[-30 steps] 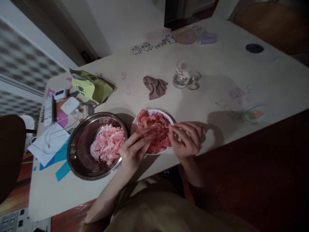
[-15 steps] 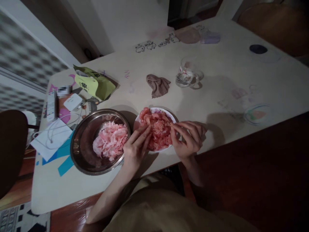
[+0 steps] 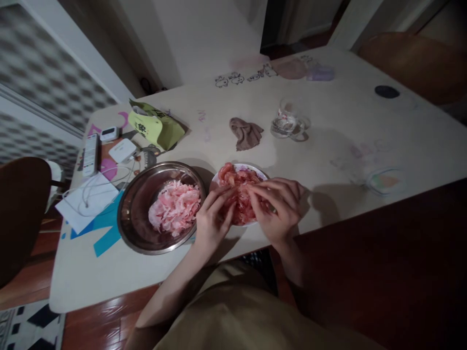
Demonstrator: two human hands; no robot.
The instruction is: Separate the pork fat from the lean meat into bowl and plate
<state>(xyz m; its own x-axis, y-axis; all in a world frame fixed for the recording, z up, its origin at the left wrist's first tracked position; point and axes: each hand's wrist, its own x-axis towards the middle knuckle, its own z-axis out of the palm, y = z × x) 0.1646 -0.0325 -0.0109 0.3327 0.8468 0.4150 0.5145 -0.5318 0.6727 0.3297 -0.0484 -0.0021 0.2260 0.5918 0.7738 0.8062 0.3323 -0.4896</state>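
Note:
A small white plate (image 3: 254, 169) near the table's front edge carries a heap of reddish raw meat pieces (image 3: 236, 182). Both hands are in that heap. My left hand (image 3: 212, 218) has its fingers curled onto the meat from the left. My right hand (image 3: 279, 206) reaches in from the right, fingertips pinching a piece of meat. To the left stands a wide steel bowl (image 3: 138, 204) holding a mound of pale pink shredded meat (image 3: 175, 206).
Behind the plate lie a crumpled brown cloth (image 3: 245, 132) and a glass mug (image 3: 288, 121). On the left are a green-yellow bag (image 3: 155, 127), a remote (image 3: 90, 154), white boxes, cables and papers. A dark chair (image 3: 20, 214) stands at the left edge.
Both hands have closed in toward each other over the red meat; the right hand moved left onto the heap. The camera view shifted slightly.

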